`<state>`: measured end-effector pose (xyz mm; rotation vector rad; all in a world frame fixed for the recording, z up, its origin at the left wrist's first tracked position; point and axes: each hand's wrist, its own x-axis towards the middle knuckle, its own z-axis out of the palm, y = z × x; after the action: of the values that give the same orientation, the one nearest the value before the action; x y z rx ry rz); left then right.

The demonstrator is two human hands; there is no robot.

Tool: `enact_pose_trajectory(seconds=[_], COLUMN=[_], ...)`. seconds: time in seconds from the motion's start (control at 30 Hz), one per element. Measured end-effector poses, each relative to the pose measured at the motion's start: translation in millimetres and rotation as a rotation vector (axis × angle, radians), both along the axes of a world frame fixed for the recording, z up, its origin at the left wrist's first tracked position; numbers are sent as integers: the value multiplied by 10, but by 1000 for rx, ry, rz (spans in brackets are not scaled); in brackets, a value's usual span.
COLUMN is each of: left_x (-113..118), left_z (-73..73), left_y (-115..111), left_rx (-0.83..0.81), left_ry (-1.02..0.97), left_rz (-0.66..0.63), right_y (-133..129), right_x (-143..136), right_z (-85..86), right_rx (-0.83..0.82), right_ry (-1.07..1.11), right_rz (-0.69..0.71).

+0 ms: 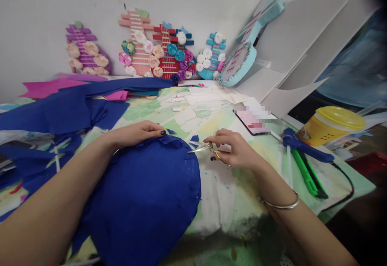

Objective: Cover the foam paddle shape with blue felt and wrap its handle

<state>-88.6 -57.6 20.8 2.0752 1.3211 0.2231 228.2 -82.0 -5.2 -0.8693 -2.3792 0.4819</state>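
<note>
A large rounded piece covered in dark blue paper or cloth [151, 201] lies in front of me at the table's near edge. My left hand [139, 132] is closed on its upper left rim, thumb and fingers pinching the blue covering. In my right hand [237, 149] are small scissors [201, 148], with fingers through the gold handles. Their blades are parted, and the lower tip reaches the blue piece's upper right rim. Small blue scraps [194, 138] lie beyond the rim, near the blades.
Blue sheets [69, 108] and pink sheets [51, 87] pile up at the left. Decorated instrument shapes [140, 52] lean on the wall. At right are a phone [250, 121], a blue glue gun [305, 145], a green cutter knife [305, 173] and a yellow tub [329, 124]. A cord hangs over the right edge.
</note>
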Motion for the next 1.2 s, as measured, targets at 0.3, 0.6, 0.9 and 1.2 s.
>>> enact_pose_trajectory(seconds=[0.3, 0.6, 0.9, 1.2], left_x=[30, 39, 47, 302], left_z=[-124, -123, -99, -213], left_y=[22, 10, 39, 11], left_rx=[-53, -42, 25, 214], left_ry=[-10, -58, -15, -23], left_rz=[-81, -82, -9, 79], right_y=[54, 111, 12, 32], right_x=[17, 51, -72, -442], right_z=[-34, -88, -107, -215], right_rx=[53, 26, -363, -689], right_ry=[-103, -42, 283, 379], right_rz=[122, 95, -206, -308])
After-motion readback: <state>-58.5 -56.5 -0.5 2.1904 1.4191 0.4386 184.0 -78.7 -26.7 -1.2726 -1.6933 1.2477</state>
